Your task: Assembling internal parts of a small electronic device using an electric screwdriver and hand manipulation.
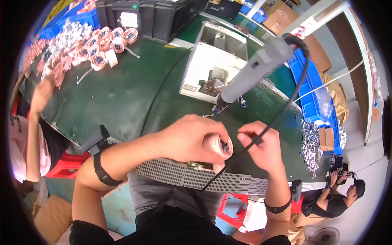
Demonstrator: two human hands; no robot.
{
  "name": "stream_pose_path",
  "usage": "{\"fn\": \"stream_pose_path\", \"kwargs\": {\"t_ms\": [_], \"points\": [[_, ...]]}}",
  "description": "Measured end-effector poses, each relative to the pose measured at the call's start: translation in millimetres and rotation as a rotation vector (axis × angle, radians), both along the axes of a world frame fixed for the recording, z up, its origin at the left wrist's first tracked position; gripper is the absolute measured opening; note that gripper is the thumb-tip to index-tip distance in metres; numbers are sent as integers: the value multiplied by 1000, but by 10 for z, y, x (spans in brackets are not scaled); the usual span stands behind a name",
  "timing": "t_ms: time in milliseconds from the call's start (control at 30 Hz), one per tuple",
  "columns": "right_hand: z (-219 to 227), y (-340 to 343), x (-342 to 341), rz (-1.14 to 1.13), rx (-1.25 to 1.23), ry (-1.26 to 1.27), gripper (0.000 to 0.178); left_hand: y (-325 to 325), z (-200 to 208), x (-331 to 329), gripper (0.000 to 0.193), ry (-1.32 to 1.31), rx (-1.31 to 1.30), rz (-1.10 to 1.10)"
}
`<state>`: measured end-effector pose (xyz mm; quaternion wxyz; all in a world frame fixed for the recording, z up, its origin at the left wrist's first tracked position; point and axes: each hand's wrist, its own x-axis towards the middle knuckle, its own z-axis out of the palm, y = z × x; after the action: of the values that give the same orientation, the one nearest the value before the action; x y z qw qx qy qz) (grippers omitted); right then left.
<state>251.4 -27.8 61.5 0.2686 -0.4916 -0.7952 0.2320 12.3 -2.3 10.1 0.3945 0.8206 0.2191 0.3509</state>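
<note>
My left hand (185,136) is closed around a pink round housing (216,146), its open end with dark parts inside turned to the right. Just right of it, my right hand (263,145) is closed, thumb and fingertips bent together; whatever they may hold is too small to make out. Ahead of both hands a grey electric screwdriver (255,69) slants with its tip down, and no hand is on it. Beneath its tip a small blue circuit board (217,108) with wires lies on the green table (163,110). A black cable (277,116) passes in front of my right hand.
A white box (208,61) with a metal fixture stands ahead. Many pink housings (98,45) lie far left, near another person's hand (42,96). Wired boards (310,143) and a blue bin (310,90) sit right. A perforated grey strip (163,173) edges the table; another person (335,200) sits right.
</note>
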Motion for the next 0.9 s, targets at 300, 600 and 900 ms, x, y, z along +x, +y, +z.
{"fn": "stream_pose_path", "kwargs": {"t_ms": [300, 600, 900], "points": [[-614, -166, 357, -419, -126, 634, 5, 310, 1038, 538, 39, 1106, -168, -107], [-394, -223, 82, -4, 30, 345, 19, 193, 419, 197, 81, 347, -51, -123], [-217, -261, -144, 2, 143, -31, 27, 109, 37, 136, 78, 143, -223, -17]]}}
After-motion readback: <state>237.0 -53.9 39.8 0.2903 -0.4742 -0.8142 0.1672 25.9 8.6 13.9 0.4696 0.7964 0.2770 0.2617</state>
